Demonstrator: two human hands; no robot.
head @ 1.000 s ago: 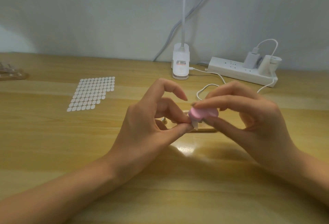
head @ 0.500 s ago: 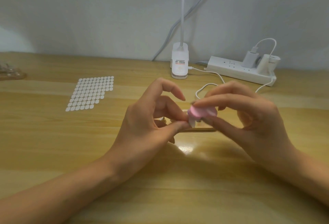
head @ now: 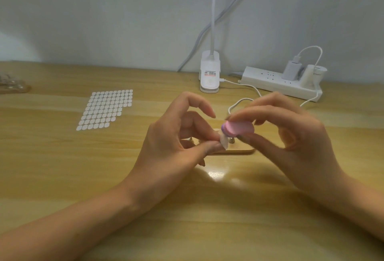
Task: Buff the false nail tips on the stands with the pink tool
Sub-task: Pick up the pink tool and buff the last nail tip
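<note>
A small wooden stand base (head: 239, 150) lies on the table in the middle, with short pegs rising from it. My left hand (head: 178, 142) pinches a pale false nail tip (head: 224, 142) between thumb and a finger, just above the base. My right hand (head: 291, 136) grips the pink oval buffing tool (head: 239, 129) between thumb and fingertips. The tool's left end touches the top of the nail tip. Most of the stand is hidden behind my fingers.
A sheet of several small white adhesive dots (head: 106, 109) lies to the left. A white clip lamp base (head: 209, 73), a power strip (head: 280, 83) with chargers and a white cable (head: 241, 103) sit at the back. A clear object (head: 10, 85) rests at the far left edge.
The hands stay almost in place over the stand. The pink tool has shifted slightly against the nail tip between frames.
</note>
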